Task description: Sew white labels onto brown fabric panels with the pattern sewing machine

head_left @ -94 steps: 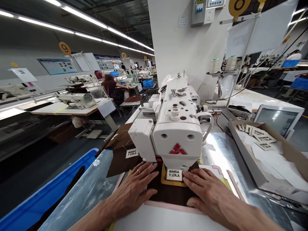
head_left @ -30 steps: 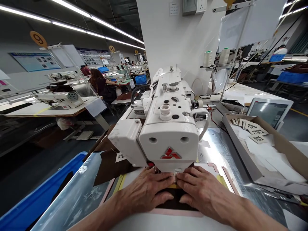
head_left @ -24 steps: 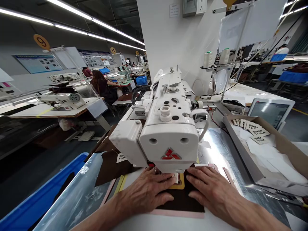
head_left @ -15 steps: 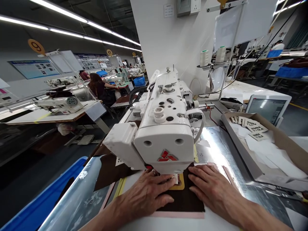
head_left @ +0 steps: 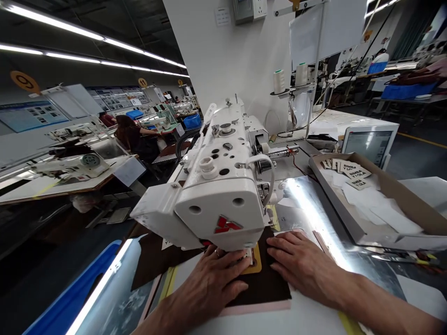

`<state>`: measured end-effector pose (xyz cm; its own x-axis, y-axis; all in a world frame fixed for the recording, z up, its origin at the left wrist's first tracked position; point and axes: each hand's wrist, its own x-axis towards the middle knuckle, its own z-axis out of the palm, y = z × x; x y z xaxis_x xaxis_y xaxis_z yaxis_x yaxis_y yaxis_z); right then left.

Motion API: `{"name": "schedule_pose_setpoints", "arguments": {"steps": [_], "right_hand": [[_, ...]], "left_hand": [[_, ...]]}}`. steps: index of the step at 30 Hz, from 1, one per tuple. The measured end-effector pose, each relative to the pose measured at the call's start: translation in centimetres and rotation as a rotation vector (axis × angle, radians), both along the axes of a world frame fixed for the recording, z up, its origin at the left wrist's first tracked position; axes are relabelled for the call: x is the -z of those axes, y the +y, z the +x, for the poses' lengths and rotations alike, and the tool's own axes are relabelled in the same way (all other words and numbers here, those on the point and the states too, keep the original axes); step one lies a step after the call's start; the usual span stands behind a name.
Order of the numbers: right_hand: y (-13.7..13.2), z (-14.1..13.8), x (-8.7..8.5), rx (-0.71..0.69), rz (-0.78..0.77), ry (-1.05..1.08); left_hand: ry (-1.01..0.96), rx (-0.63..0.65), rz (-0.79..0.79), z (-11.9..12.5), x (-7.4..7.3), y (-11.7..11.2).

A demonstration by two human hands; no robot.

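Observation:
A dark brown fabric piece (head_left: 267,286) lies on the bed below the head of a white sewing machine (head_left: 218,200). My left hand (head_left: 213,279) rests on it with fingers stretched out, fingertips beside a yellow frame (head_left: 257,258) under the machine head. Part of a white printed label (head_left: 247,260) shows inside that frame, and the fingers cover the rest. On the right side of the fabric my right hand (head_left: 303,260) lies flat, fingers spread a little, over the fabric's edge. The machine head hides the needle area.
To the right, a cardboard box (head_left: 366,223) holds printed labels (head_left: 356,174) and white paper slips. A tablet-like screen (head_left: 370,144) stands behind it. Another brown fabric piece (head_left: 157,258) lies left of the machine, near a blue bin (head_left: 80,284). A person (head_left: 131,135) sits farther back.
The whole view has swung a little to the right, so things appear farther left. My right hand has shifted slightly outward on the fabric's edge; my left hand stays by the frame.

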<state>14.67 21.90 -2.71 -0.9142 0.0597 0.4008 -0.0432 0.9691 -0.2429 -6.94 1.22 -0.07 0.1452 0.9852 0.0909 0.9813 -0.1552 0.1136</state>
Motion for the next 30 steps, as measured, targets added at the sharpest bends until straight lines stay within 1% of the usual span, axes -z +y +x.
{"name": "schedule_pose_setpoints", "arguments": {"steps": [8, 11, 14, 19, 25, 30], "right_hand": [[0.6, -0.1, 0.0, 0.029, 0.038, -0.03], [0.9, -0.1, 0.0, 0.033, 0.05, -0.033], [1.2, -0.2, 0.4, 0.028, 0.043, -0.013], [1.1, -0.2, 0.9, 0.054, 0.038, 0.028], [0.8, 0.0, 0.7, 0.056, 0.027, 0.018], [0.9, 0.1, 0.7, 0.048, 0.018, 0.027]], "left_hand": [[-0.01, -0.033, 0.049, -0.6, 0.9, 0.7], [-0.037, -0.075, 0.041, -0.9, 1.2, 1.0], [-0.059, -0.114, 0.023, -0.9, 1.1, 1.2], [-0.065, -0.135, 0.018, -0.5, 0.5, 1.1], [-0.059, -0.122, 0.041, -0.1, 0.8, 0.8], [-0.043, -0.154, -0.037, 0.0, 0.8, 0.6]]}}
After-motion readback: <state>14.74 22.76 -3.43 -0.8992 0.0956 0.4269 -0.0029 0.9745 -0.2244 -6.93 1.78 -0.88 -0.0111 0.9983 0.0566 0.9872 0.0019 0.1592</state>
